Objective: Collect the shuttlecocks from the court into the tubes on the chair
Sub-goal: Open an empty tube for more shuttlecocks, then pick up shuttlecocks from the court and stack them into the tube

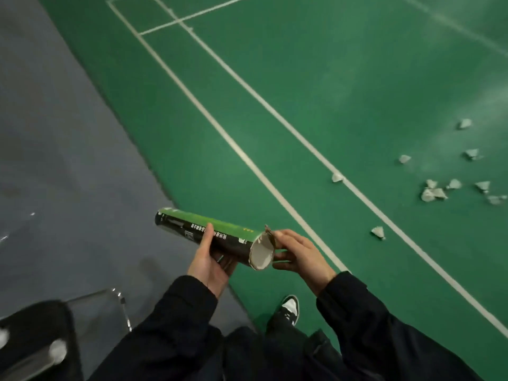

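Observation:
My left hand (pixel 210 264) grips a green and black shuttlecock tube (pixel 211 236) from below, thumb across its side. The tube lies nearly level, its open torn end (pixel 261 253) facing me, and it looks empty inside. My right hand (pixel 298 257) is at that open end, fingers curled round the rim and touching its torn flap. Several white shuttlecocks lie on the green court to the right: one close by (pixel 378 232), one on the white line (pixel 337 177), and a cluster (pixel 434 192) farther right.
A black chair (pixel 33 339) with a metal frame (pixel 121 301) stands at the lower left on the grey floor, with blurred tube caps (pixel 57 350) on it. My shoe (pixel 290 307) is on the court's edge. White court lines run diagonally.

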### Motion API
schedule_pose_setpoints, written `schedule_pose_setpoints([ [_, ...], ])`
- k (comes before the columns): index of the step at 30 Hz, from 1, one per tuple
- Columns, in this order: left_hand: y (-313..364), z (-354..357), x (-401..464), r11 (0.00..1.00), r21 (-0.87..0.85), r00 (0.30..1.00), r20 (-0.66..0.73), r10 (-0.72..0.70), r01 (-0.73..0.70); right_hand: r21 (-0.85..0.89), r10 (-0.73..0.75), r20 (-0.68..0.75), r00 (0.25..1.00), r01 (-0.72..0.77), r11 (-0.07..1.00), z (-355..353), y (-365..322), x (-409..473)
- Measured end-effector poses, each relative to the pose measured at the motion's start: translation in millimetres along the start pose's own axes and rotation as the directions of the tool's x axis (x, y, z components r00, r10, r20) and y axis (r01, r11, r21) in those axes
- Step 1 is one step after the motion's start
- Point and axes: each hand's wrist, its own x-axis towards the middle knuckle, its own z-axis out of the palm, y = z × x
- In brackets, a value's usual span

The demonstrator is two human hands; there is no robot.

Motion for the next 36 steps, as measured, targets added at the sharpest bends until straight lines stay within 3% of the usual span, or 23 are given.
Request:
schedule_pose_setpoints([
  [5, -66.0, 138.6, 13.2, 0.988, 0.139, 0.993, 0.09, -0.083, 0.07, 0.106, -0.047, -0.194, 0.98, 0.069, 0.992, -129.4, -18.2, -31.8],
  [11, -122.3, 280.9, 22.6, 0.938, 0.327, 0.955, 0.227, -0.194, 0.113, 0.183, -0.112, -0.425, 0.898, 0.206, 0.961, -246.7, -43.2, -65.1],
  [21, -205.7, 496.7, 93.5, 0.789, 0.6, 0.864, 0.323, -0.387, 0.129, 0.265, -0.063, -0.751, 0.657, 0.388, 0.883, -419.3, -82.6, -53.4],
  [30, -304.6, 664.1, 117.6, 0.53, 0.831, 0.76, 0.233, -0.607, 0.168, 0.346, 0.133, -0.901, 0.412, 0.499, 0.794, -556.0, -108.3, -65.2],
  [36, -430.5, 747.1, 93.2, 0.326, 0.934, 0.623, 0.169, -0.764, 0.147, 0.345, 0.28, -0.939, 0.201, 0.592, 0.729, -650.9, -77.2, -124.8],
])
